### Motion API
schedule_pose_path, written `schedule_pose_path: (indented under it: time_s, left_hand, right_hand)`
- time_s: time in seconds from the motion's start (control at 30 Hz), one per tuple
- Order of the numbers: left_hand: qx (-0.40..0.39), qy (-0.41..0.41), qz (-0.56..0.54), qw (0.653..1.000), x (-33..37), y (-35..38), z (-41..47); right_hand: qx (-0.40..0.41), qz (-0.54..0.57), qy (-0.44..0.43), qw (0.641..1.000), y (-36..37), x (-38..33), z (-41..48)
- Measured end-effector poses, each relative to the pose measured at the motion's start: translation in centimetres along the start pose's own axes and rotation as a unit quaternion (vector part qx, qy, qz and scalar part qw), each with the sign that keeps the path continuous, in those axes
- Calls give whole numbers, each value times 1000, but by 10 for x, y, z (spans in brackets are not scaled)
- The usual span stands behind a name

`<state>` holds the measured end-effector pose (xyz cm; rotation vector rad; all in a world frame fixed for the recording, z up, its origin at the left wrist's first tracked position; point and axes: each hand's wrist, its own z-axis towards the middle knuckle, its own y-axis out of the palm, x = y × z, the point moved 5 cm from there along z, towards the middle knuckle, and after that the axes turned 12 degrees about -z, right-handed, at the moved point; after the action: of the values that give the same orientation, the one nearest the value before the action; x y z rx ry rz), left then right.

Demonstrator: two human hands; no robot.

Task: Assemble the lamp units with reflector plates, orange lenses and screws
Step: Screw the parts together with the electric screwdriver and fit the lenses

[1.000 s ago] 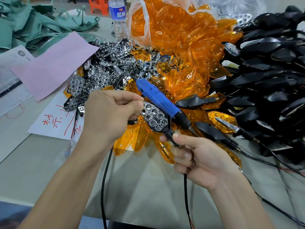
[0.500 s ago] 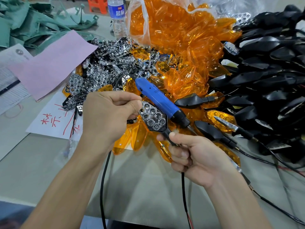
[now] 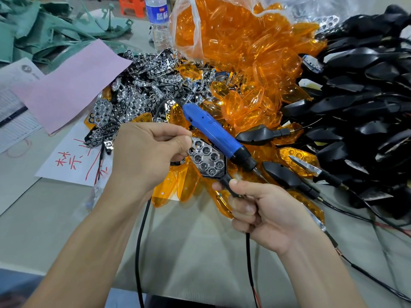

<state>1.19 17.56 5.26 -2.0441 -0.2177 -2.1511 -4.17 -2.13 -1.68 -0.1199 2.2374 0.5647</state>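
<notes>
The lamp unit [image 3: 208, 160], reflector face up, is held over the nearest orange lenses [image 3: 175, 192], its long axis running far-left to near-right. The left hand [image 3: 146, 156] pinches the broad far-left end. The right hand [image 3: 264, 212] pinches the black stem [image 3: 226, 182], which points near-right.

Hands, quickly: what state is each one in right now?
Left hand: closed, pinching the reflector plate at its edge.
Right hand: closed, gripping the lamp stem.
</notes>
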Motion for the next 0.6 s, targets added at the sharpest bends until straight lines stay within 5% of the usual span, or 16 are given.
schedule_pose_path:
  time_s: [0.33,0.6]
  left_hand:
    - [16,44,123,991,3,-7,-5]
    - [27,27,68,997,-4,-1,-8]
  right_hand:
    - [-23,-3,-7,1000,1,-2,-2]
    - [-19,4,-4,1000,2,2,0]
